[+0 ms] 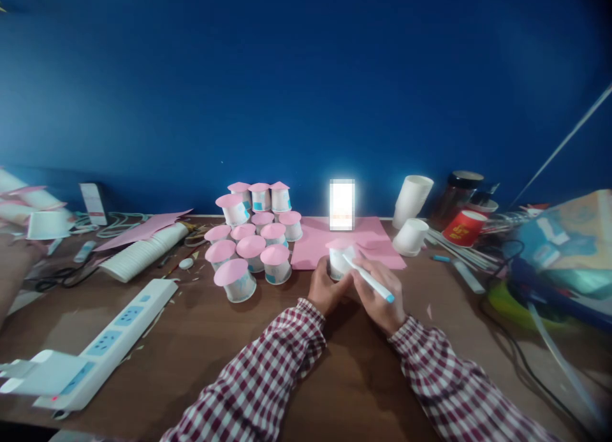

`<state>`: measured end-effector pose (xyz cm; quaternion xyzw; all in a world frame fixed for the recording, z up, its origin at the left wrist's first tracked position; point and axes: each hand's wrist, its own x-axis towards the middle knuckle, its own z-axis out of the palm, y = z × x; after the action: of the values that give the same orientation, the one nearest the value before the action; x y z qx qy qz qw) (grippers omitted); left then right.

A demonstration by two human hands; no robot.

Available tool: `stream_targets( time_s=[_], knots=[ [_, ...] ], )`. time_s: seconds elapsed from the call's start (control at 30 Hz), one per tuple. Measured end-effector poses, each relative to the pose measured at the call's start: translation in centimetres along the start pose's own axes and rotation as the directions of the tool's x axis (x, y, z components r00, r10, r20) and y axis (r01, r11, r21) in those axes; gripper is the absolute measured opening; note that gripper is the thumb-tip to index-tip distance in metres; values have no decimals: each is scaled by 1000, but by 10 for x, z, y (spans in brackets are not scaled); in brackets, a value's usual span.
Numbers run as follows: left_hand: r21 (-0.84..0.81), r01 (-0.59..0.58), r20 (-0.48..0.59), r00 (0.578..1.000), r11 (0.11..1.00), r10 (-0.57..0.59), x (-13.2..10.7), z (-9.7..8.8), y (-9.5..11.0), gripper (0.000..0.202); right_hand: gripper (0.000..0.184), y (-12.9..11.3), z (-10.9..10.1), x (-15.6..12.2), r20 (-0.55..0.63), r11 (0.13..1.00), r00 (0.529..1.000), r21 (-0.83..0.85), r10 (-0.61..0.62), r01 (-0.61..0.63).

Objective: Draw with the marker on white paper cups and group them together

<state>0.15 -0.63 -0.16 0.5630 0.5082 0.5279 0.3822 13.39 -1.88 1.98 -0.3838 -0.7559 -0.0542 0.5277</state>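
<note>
My left hand (327,285) is closed around the side of a white paper cup (337,267) that has a pink paper top. In my right hand (382,296) is a white marker (369,279) with a blue end, its other end against or very near the cup's wall; exact contact is blurred. Beneath and behind the cup lies pink paper (306,247). To the left stand several upturned paper cups (241,287) with pink cone-like tops and blue patches, some stacked higher at the back.
A power strip (115,340) with a plugged-in adapter lies front left, near a stack of paper cups (143,254) on its side. A bright pixelated rectangle (342,205) stands behind. Rightward are white cups (411,236), a red cup (465,228), cables and a bag (568,238).
</note>
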Motion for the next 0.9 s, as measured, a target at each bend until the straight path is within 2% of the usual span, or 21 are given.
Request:
stream_targets(
  time_s=[0.9],
  knots=[
    [12,-4,-28,1000,1000,5,0,1,0,41,14,1,0,0,4,1000,1000,10,-7,7]
  ],
)
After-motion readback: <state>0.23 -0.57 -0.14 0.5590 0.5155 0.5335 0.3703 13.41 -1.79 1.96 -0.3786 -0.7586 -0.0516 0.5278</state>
